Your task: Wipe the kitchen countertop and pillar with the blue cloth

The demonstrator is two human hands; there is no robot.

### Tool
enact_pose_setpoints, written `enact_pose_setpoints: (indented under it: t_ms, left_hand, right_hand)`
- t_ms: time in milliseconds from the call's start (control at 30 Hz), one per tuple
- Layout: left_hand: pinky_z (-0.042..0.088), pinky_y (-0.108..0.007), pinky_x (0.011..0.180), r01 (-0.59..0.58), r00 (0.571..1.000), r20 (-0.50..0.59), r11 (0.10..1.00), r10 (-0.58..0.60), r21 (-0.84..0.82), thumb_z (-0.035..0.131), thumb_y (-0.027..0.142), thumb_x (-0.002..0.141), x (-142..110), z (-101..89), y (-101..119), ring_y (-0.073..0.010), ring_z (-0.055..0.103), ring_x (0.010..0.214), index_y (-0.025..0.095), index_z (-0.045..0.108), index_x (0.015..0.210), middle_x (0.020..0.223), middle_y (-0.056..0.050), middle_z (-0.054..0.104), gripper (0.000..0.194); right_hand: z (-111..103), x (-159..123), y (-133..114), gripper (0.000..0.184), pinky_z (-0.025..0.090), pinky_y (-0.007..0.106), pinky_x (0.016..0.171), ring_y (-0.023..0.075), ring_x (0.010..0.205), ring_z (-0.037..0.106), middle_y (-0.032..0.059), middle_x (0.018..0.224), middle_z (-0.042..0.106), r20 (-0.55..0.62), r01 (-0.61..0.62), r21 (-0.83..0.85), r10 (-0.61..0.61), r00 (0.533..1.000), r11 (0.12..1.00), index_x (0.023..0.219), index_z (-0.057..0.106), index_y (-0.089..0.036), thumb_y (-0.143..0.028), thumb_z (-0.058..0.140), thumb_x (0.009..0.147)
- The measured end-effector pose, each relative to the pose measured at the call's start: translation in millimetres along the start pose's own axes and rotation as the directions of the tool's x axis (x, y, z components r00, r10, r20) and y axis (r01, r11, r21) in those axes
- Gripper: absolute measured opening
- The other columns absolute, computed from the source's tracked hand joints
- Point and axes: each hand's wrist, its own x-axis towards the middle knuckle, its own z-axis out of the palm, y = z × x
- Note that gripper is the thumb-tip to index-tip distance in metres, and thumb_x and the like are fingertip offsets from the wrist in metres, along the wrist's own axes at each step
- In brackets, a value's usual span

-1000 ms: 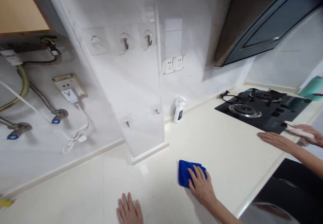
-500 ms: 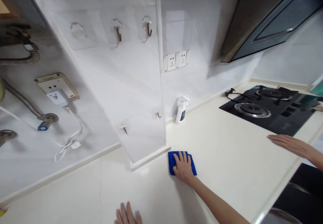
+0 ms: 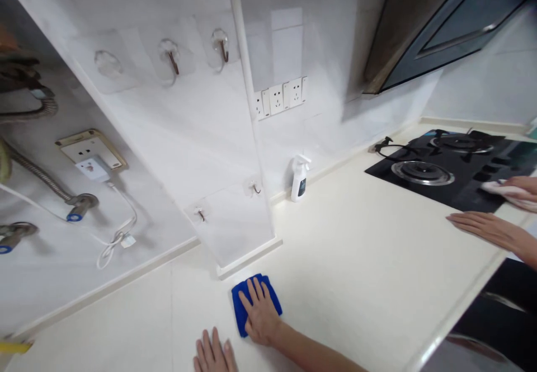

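Note:
A folded blue cleaning cloth [image 3: 240, 311] lies against the pale countertop [image 3: 335, 260], below the corner of the wall pillar. My right hand [image 3: 262, 316] holds it from above, its fingers draped over the top and pressing it down. To the left of the cloth, my left hand [image 3: 213, 355] rests flat and open on the counter, holding nothing, cut off by the lower frame edge. A white spray bottle [image 3: 299, 180] stands upright by the back wall, out of reach of both hands.
At right, another person's hand [image 3: 490, 229] lies flat on the counter; their other hand has a whitish cloth [image 3: 507, 192] on the black gas hob [image 3: 457, 193]. A range hood [image 3: 444, 31] overhangs. Hooks, sockets [image 3: 277, 99] and hoses line the walls.
My right hand has swept the blue cloth leftward over the counter, toward my left hand, which stays nearly in place. The other person's whitish cloth has moved onto the hob.

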Motion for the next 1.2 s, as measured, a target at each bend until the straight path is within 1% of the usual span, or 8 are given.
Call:
enact_pose_setpoints:
  t_ms: [200,300,433,567,700,833,967,1200]
  left_hand:
    - [0.031,-0.061,0.116,0.011,1.0,-0.014,0.992,-0.013,-0.128,0.034,0.035,0.097,-2.0,1.5,-6.9,-0.0306,0.027,0.148,0.02,0.045,0.144,0.149,-0.015,0.048,0.051]
    - [0.03,-0.058,0.119,-0.112,0.99,0.054,0.958,0.131,-0.265,0.032,0.031,0.097,6.0,-7.4,13.3,-0.0268,0.019,0.151,0.021,0.036,0.149,0.154,-0.012,0.042,0.053]
    - [0.034,-0.05,0.12,-0.272,0.916,0.172,0.876,0.362,-0.397,0.032,0.028,0.097,22.7,-10.0,57.0,-0.0227,0.022,0.15,0.022,0.034,0.15,0.158,-0.006,0.036,0.053]
    - [0.037,-0.051,0.118,-0.483,0.801,0.184,0.797,0.569,-0.363,0.037,0.026,0.096,30.9,4.1,81.9,-0.0229,0.035,0.145,0.027,0.039,0.148,0.154,-0.004,0.044,0.052]
    - [0.038,-0.054,0.116,-0.601,0.745,0.168,0.759,0.645,-0.25,0.044,0.028,0.093,30.8,11.9,84.9,-0.026,0.036,0.144,0.03,0.037,0.148,0.154,-0.002,0.043,0.055]
    - [0.031,-0.054,0.12,-0.569,0.777,0.178,0.794,0.604,-0.213,0.042,0.029,0.094,26.5,2.9,91.8,-0.0249,0.03,0.147,0.027,0.039,0.147,0.156,-0.003,0.04,0.054]
    - [0.026,-0.054,0.122,-0.538,0.801,0.178,0.818,0.572,-0.203,0.043,0.03,0.093,23.2,-8.5,100.7,-0.0253,0.027,0.148,0.027,0.04,0.147,0.156,-0.004,0.041,0.054]
    - [0.027,-0.057,0.12,-0.56,0.77,0.245,0.808,0.59,-0.185,0.047,0.037,0.092,22.0,-17.1,100.5,-0.0286,0.028,0.147,0.033,0.036,0.148,0.159,-0.005,0.035,0.058]
  right_hand:
    - [2.2,-60.6,19.4,0.075,0.019,0.063,0.117,0.0396,0.148,0.013,0.0142,0.163,0.013,-0.054,0.186,0.18,-0.179,0.982,0.966,0.152,0.032,-0.027,-0.042,0.058,0.084]
    - [14.1,-93.3,33.0,0.073,0.023,0.057,0.118,0.0325,0.149,0.016,0.0132,0.162,0.021,-0.185,0.256,0.185,-0.222,0.957,0.949,0.152,0.032,-0.022,-0.028,0.054,0.082]
    - [30.3,-123.3,43.4,0.074,0.03,0.054,0.118,0.0281,0.149,0.018,0.0129,0.159,0.028,-0.31,0.319,0.124,-0.268,0.912,0.94,0.151,0.032,-0.019,-0.016,0.047,0.079]
    - [43.7,-138.1,54.9,0.073,0.037,0.048,0.114,0.0246,0.146,0.029,0.016,0.153,0.039,-0.432,0.347,0.045,-0.295,0.852,0.937,0.149,0.033,-0.017,-0.008,0.043,0.077]
    - [47.8,-157.5,78.7,0.064,0.044,0.041,0.11,0.0213,0.138,0.043,0.0155,0.144,0.051,-0.543,0.244,0.033,-0.188,0.818,0.969,0.143,0.042,-0.018,-0.006,0.04,0.081]
    - [31.2,-188.3,119.8,0.052,0.046,0.047,0.108,0.0252,0.132,0.05,0.0115,0.141,0.055,-0.585,0.022,0.079,0.029,0.811,0.997,0.136,0.053,-0.022,-0.012,0.04,0.086]
    - [10.2,-213.2,164.5,0.046,0.047,0.048,0.106,0.0266,0.127,0.053,0.0123,0.137,0.058,-0.623,-0.21,0.123,0.241,0.744,0.97,0.131,0.058,-0.019,-0.017,0.037,0.09]
    - [-3.7,-216.1,175.9,0.051,0.047,0.045,0.104,0.0239,0.124,0.054,0.0112,0.132,0.059,-0.631,-0.272,0.002,0.212,0.746,0.962,0.131,0.056,-0.018,-0.008,0.04,0.083]
